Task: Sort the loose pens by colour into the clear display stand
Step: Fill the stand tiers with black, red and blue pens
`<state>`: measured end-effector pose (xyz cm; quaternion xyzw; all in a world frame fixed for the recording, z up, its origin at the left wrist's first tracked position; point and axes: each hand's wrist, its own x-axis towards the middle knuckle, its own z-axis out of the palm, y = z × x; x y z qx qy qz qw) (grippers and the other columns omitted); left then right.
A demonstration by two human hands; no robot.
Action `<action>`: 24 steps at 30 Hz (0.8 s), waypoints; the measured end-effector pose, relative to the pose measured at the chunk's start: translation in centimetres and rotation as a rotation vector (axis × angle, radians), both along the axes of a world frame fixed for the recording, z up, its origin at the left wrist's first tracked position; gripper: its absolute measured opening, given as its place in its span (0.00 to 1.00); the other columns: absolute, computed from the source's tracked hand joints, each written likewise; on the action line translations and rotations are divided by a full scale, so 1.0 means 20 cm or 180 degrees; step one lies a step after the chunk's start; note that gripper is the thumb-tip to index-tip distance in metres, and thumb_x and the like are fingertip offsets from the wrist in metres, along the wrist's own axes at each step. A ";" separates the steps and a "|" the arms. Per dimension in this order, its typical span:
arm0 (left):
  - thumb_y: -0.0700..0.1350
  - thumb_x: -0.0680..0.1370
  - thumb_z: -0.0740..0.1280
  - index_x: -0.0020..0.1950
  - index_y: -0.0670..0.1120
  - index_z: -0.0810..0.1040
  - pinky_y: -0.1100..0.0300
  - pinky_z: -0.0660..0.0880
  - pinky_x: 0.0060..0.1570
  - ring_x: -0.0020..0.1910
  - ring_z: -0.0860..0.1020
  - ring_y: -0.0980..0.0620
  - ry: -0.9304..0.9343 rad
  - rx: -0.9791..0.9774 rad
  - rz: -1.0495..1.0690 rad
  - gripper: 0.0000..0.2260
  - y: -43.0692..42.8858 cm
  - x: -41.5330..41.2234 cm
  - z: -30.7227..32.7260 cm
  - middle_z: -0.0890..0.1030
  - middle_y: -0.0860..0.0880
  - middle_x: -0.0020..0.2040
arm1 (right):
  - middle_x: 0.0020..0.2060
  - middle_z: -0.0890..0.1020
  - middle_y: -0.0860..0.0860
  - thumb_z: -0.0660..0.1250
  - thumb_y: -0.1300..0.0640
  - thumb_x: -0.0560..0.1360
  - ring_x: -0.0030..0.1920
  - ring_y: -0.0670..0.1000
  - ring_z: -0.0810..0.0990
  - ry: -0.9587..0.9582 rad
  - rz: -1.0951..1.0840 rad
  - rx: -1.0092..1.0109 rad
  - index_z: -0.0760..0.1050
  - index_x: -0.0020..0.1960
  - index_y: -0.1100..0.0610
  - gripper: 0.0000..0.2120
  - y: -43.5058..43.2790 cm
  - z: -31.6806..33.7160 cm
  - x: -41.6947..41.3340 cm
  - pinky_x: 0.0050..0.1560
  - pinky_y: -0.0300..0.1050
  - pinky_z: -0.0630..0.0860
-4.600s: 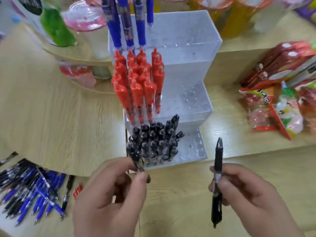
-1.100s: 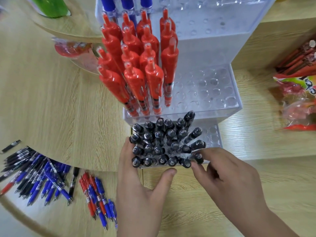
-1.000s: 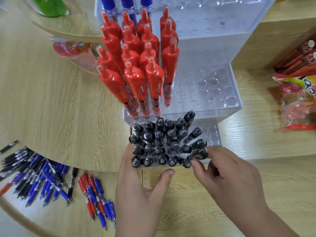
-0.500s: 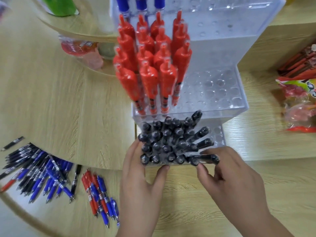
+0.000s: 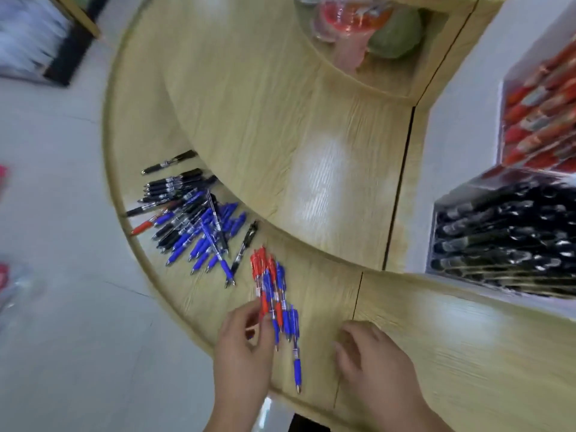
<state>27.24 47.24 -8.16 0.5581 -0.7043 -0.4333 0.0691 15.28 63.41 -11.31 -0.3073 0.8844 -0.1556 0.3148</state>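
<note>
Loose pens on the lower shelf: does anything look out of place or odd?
One red pen lies at the left edge of the black-and-blue pile, apart from the red-and-blue bundle at the left hand. Nothing looks damaged.

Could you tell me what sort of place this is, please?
Probably a stationery shop: a clear display stand stocked with black pens and red pens, loose pens on a curved wooden counter, wrapped goods behind.

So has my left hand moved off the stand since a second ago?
Yes. The left hand went leftward, away from the clear stand, to the small pile of red and blue pens.
</note>
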 end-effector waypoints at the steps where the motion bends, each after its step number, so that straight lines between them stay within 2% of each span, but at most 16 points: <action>1: 0.49 0.78 0.69 0.57 0.56 0.80 0.59 0.78 0.48 0.51 0.79 0.61 -0.0138 0.0057 0.0103 0.09 -0.03 0.02 -0.06 0.80 0.59 0.54 | 0.54 0.78 0.39 0.62 0.42 0.76 0.52 0.42 0.78 -0.0057 0.0046 0.0029 0.73 0.61 0.41 0.14 -0.06 -0.03 0.02 0.45 0.38 0.74; 3: 0.52 0.77 0.68 0.60 0.52 0.79 0.65 0.74 0.44 0.50 0.79 0.59 -0.0415 0.0074 0.0181 0.12 -0.10 0.05 -0.15 0.80 0.55 0.55 | 0.53 0.79 0.41 0.59 0.42 0.78 0.49 0.42 0.78 -0.0139 0.0127 0.0141 0.73 0.59 0.43 0.13 -0.19 -0.06 0.06 0.44 0.39 0.74; 4: 0.53 0.77 0.68 0.59 0.51 0.79 0.64 0.73 0.43 0.49 0.79 0.58 -0.0461 0.0055 0.0199 0.12 -0.13 0.05 -0.19 0.80 0.55 0.53 | 0.52 0.79 0.42 0.58 0.41 0.77 0.47 0.43 0.78 -0.0148 0.0160 0.0209 0.72 0.58 0.44 0.13 -0.23 -0.08 0.08 0.43 0.40 0.75; 6: 0.53 0.75 0.71 0.49 0.53 0.78 0.59 0.75 0.41 0.44 0.79 0.57 -0.0507 0.0021 0.0111 0.06 -0.15 0.02 -0.25 0.80 0.56 0.46 | 0.48 0.78 0.42 0.59 0.37 0.76 0.44 0.43 0.78 -0.0098 0.0167 0.0286 0.72 0.55 0.45 0.15 -0.31 -0.10 0.11 0.41 0.41 0.76; 9: 0.54 0.73 0.73 0.41 0.55 0.73 0.59 0.72 0.34 0.36 0.76 0.58 -0.0638 0.0124 -0.0063 0.09 -0.15 -0.03 -0.30 0.77 0.55 0.38 | 0.47 0.76 0.44 0.61 0.34 0.74 0.43 0.47 0.79 -0.0003 0.0313 0.0489 0.69 0.52 0.48 0.18 -0.40 -0.12 0.13 0.37 0.43 0.74; 13: 0.56 0.73 0.72 0.42 0.54 0.73 0.57 0.72 0.31 0.35 0.75 0.56 -0.0915 -0.0067 -0.0200 0.10 -0.15 -0.06 -0.34 0.75 0.54 0.41 | 0.47 0.77 0.47 0.63 0.39 0.75 0.46 0.50 0.78 -0.0125 0.0465 0.0667 0.71 0.53 0.51 0.17 -0.49 -0.11 0.11 0.38 0.44 0.69; 17: 0.56 0.75 0.71 0.41 0.53 0.75 0.60 0.69 0.29 0.33 0.76 0.57 -0.0946 -0.0058 -0.0223 0.10 -0.17 -0.11 -0.35 0.78 0.53 0.40 | 0.42 0.77 0.46 0.65 0.45 0.75 0.41 0.48 0.77 -0.0223 0.0074 0.0739 0.72 0.47 0.51 0.10 -0.48 -0.10 0.04 0.37 0.43 0.72; 21: 0.57 0.76 0.68 0.41 0.53 0.76 0.62 0.70 0.28 0.32 0.79 0.54 -0.1181 -0.0034 -0.0333 0.10 -0.20 -0.13 -0.37 0.80 0.52 0.39 | 0.38 0.76 0.45 0.61 0.50 0.76 0.36 0.48 0.74 -0.0116 -0.0365 0.0770 0.69 0.43 0.49 0.05 -0.44 -0.08 -0.02 0.27 0.39 0.60; 24: 0.55 0.75 0.67 0.39 0.52 0.77 0.63 0.69 0.28 0.31 0.79 0.52 -0.1293 -0.0092 -0.0393 0.09 -0.21 -0.16 -0.36 0.80 0.51 0.38 | 0.35 0.77 0.45 0.60 0.49 0.75 0.34 0.46 0.74 -0.0259 -0.0509 0.0725 0.69 0.41 0.49 0.05 -0.40 -0.04 -0.05 0.27 0.40 0.65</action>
